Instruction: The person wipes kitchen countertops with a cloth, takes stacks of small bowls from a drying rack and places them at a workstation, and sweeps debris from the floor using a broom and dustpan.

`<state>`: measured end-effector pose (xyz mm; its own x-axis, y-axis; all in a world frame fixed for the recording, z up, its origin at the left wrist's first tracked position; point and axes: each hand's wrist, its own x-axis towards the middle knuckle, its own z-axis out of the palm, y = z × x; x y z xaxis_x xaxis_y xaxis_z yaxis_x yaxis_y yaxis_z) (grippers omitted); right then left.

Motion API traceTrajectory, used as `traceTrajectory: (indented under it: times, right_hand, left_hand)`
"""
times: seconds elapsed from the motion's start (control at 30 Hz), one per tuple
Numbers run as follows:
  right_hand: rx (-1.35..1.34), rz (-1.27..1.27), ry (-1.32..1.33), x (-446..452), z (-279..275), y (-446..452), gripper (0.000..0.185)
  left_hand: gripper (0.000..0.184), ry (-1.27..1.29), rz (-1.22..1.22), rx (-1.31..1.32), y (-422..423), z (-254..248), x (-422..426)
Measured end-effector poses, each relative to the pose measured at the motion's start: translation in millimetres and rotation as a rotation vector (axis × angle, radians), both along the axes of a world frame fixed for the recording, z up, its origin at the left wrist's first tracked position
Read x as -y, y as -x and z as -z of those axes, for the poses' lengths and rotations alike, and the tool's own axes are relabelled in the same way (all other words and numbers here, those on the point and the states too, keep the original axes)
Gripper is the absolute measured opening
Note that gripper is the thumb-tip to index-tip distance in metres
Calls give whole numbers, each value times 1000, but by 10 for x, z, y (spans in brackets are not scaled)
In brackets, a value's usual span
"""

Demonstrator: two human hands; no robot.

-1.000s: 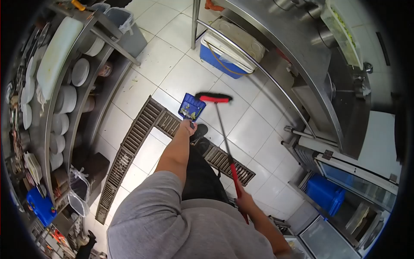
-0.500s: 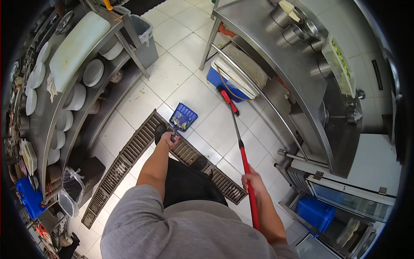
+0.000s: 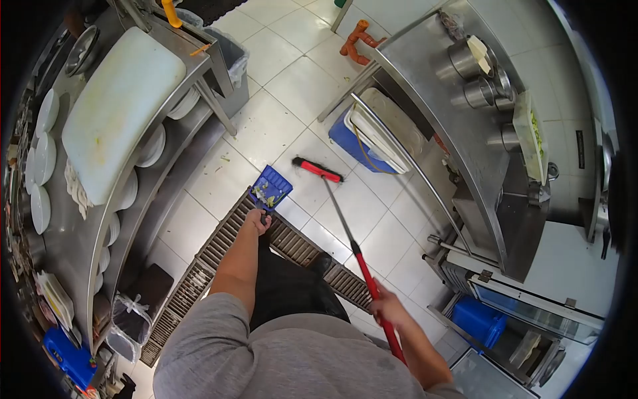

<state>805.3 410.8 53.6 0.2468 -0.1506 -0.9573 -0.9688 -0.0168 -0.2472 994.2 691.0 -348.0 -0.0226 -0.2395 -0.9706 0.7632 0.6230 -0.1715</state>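
My left hand (image 3: pixel 259 221) is closed around the handle of a blue dustpan (image 3: pixel 273 186), which has pale green and whitish scraps in it. Under the pan are white floor tiles. A long broom handle, red and grey (image 3: pixel 365 267), is wrapped by the fingers of my right hand (image 3: pixel 387 304). At its far end the red broom head (image 3: pixel 318 170) with dark bristles is on the tiles, to the right of the dustpan and apart from it. Small scraps (image 3: pixel 224 158) are scattered over the floor nearby.
A metal drain grate (image 3: pixel 299 247) crosses the floor by my feet. On the left stands a steel counter with a cutting board (image 3: pixel 123 113) and plates (image 3: pixel 44 158). A blue-and-white cooler (image 3: pixel 369 143) sits beneath the right steel table (image 3: pixel 425 73). A grey bin (image 3: pixel 232 83) stands beyond.
The broom head has swung left, away from the cooler and closer to the dustpan. The dustpan has shifted slightly left and tilted. My view has turned a little.
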Motion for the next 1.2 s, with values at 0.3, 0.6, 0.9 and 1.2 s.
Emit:
traceTrajectory:
  times: [0.3,0.6,0.9,1.2]
  right_hand:
    - [75,107,67,-298,1032,-794,86]
    - [-174,-194,-66,-1101,-180,-524,92]
    - [74,-18,142,-634,760,-891,95]
    - [-216,-285,42,-1289,182,-649,92]
  left_hand:
    - [19,-81,15,-75,-484,391,107]
    - [21,9,-14,-152,-720,655,-6]
    - [21,70,-52,-136,-714,763,-240]
    - [16,-62,49,-185,-825,525,-175]
